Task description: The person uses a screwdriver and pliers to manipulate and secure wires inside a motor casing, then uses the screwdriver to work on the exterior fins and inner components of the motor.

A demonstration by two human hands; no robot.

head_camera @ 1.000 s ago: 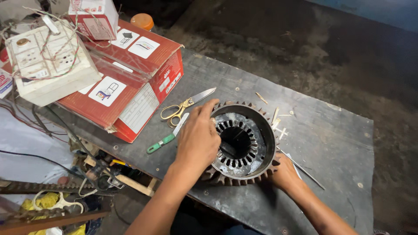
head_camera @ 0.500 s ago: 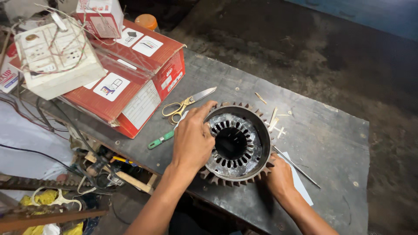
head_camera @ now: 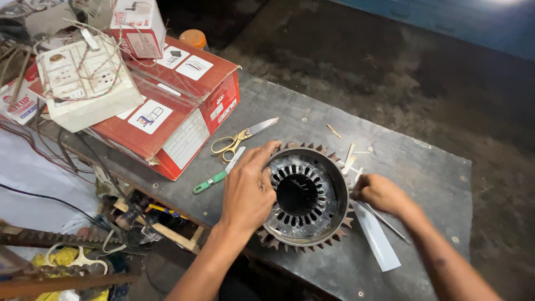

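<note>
Right hand [head_camera: 380, 193] has slid up from the stator [head_camera: 305, 196] rim's underside, now curled beside it; left hand [head_camera: 249, 189] still lies flat on top.

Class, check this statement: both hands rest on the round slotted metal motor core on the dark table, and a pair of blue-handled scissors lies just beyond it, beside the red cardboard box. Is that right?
Not quite: the scissors have yellow handles, not blue, as the head view shows. The rest stands: the left hand and right hand rest on the round slotted motor core on the dark table, with the scissors beyond it beside the red cardboard box.
</note>
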